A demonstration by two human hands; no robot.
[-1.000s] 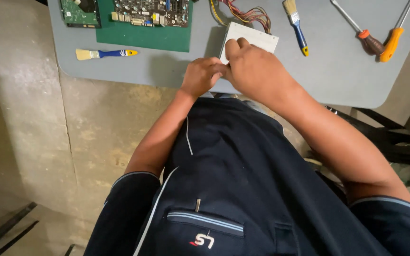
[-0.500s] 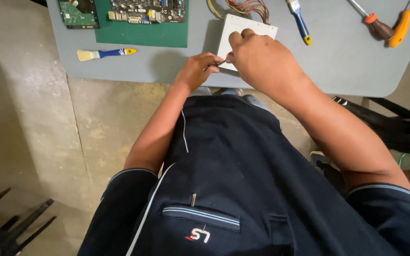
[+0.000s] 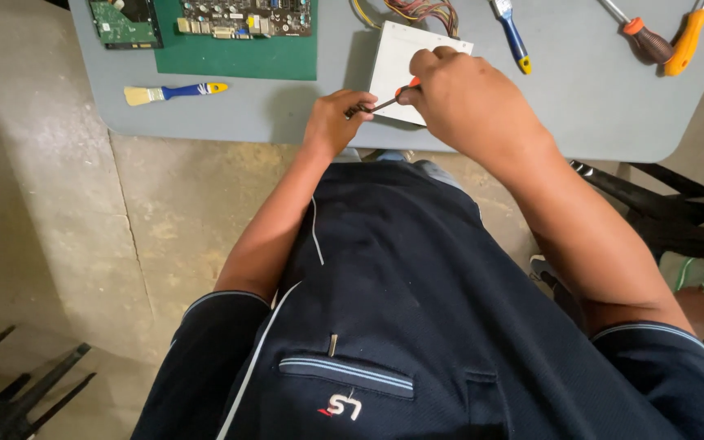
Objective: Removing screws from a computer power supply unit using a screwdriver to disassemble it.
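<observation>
Here the right hand (image 3: 470, 98) grips a small screwdriver (image 3: 386, 101), the left hand (image 3: 334, 122) pinching its tip, near the white box (image 3: 405, 57) on the worktop (image 3: 580, 106).

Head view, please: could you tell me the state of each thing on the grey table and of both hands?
Small screwdriver: held by both hands, lying across the box's edge.
White metal box: flat on the grey table.
Left hand: pinching the shaft's tip.
Right hand: closed on the handle.
Paintbrush: lying flat, untouched.
Orange screwdrivers: lying untouched.
</observation>
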